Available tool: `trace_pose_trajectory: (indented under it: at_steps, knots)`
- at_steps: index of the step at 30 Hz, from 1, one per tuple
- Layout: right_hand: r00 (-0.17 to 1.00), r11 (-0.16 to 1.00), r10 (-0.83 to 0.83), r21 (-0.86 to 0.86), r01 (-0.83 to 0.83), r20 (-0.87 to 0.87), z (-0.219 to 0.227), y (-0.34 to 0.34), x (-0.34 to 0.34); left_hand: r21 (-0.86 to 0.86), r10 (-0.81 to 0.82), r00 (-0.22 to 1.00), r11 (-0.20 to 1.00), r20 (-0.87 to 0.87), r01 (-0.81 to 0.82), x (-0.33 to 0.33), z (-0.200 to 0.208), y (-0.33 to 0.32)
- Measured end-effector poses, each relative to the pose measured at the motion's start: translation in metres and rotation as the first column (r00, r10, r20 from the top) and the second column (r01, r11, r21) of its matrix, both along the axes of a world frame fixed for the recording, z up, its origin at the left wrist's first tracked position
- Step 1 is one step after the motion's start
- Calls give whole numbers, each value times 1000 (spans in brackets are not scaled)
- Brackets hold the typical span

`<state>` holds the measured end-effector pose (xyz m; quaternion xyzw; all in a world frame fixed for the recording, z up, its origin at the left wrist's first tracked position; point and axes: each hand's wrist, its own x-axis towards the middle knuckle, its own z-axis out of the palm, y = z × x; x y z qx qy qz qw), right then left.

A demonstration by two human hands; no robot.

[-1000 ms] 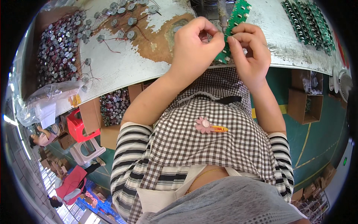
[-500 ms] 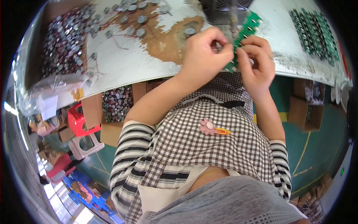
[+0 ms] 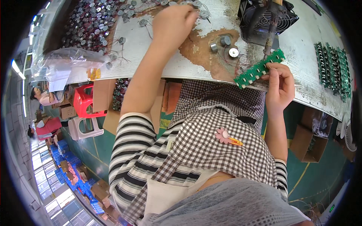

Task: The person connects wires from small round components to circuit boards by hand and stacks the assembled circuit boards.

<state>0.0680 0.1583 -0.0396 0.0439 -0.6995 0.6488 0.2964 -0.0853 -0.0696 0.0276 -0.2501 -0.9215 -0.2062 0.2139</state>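
My right hand (image 3: pixel 279 84) pinches the right part of a green circuit board strip (image 3: pixel 252 73) between thumb and fingers, holding it slanted at the table's front edge. Small metal motors (image 3: pixel 226 40) with thin wires lie just beyond the board's left end; one shows a white face (image 3: pixel 233 52). My left hand (image 3: pixel 174 26) is stretched to the far side, fingers curled together beside a loose wired motor (image 3: pixel 204 14). Whether its fingertips grip anything is hidden. A rod-like tool (image 3: pixel 270 34), which looks like a soldering iron, points down to the board's far edge.
A black fan (image 3: pixel 260 22) stands behind the rod. Rows of green boards (image 3: pixel 332 71) lie at the right. A heap of motors (image 3: pixel 88 30) fills the far left, beside clear plastic (image 3: pixel 73 54). Below are cartons (image 3: pixel 311 139) and a red stool (image 3: pixel 85 101); people sit at the left.
My left hand has left the board and moved far and left to the loose motors. My right hand has shifted slightly right and nearer with the board, which now lies flatter. The view has turned.
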Motion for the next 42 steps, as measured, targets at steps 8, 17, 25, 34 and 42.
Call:
trace_pose_trajectory:
  at_steps: [8, 17, 25, 34, 42]
  knots:
    - [999, 1000, -16, 26, 17, -28, -2, -1, -3, -220, 101, 986, 973, 133, -70, -27, -27, 28]
    - [998, 987, -40, 151, 47, -49, -2, 3, -5, 665, -286, 878, 746, 385, -49, 35, -51, -5]
    - [998, 986, -4, 167, 16, -69, 0, 3, -2, 638, -311, 747, 747, 587, -190, 78, -27, -7]
    - [996, 962, -13, 270, 36, -87, 9, -3, 1, 793, -757, 252, 532, 603, -299, 88, -21, 31]
    - [992, 955, -33, 288, 68, -124, 9, 0, 2, 750, -605, 524, 654, 600, -103, 95, -28, 62]
